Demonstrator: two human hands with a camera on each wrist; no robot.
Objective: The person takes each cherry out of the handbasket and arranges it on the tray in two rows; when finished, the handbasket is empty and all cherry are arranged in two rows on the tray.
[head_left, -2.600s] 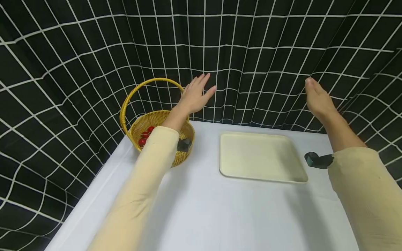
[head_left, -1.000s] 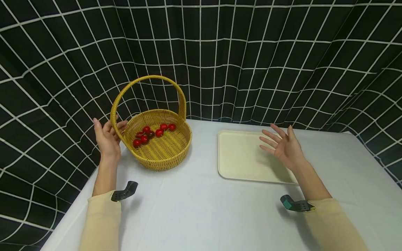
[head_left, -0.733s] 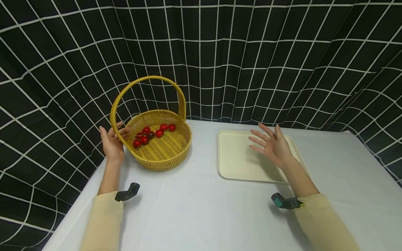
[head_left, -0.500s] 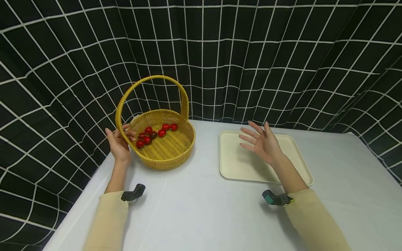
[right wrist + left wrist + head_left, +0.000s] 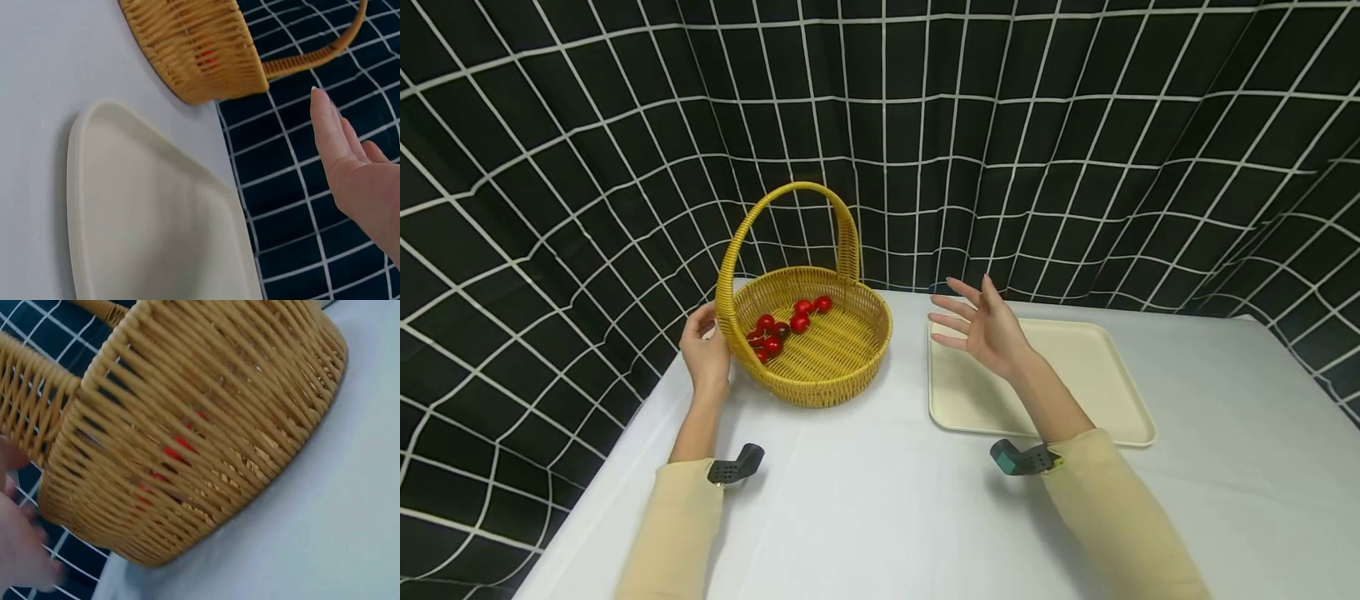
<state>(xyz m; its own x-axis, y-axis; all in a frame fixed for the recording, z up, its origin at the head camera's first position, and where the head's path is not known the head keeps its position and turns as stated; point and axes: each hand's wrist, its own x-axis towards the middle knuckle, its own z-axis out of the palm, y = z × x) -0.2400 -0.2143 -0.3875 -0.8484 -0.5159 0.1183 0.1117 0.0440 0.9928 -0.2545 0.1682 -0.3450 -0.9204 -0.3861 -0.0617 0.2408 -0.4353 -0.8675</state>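
A yellow wicker basket (image 5: 820, 392) with an arched handle stands on the left of the table. Several red cherries (image 5: 772, 346) lie in it, strung along its left and back side. My left hand (image 5: 706, 354) holds the basket at its left side, where the handle meets the rim; the handle hides some fingertips. In the left wrist view, the left hand (image 5: 22, 537) is blurred, its fingers bent by the handle's foot. My right hand (image 5: 996, 333) hovers over the left part of a cream tray (image 5: 1075, 375), fingers spread and palm turned towards the basket, touching nothing.
The tray lies right of the basket, with a strip of white tablecloth (image 5: 880, 500) between them. A black curtain with a white grid (image 5: 910, 125) hangs behind the table and at both sides. Each wrist carries a small dark camera (image 5: 737, 465).
Both hands came down from above the table's back. The left hand reached the basket's left side, and the basket has shifted right and turned slightly. The right hand moved left across the tray.
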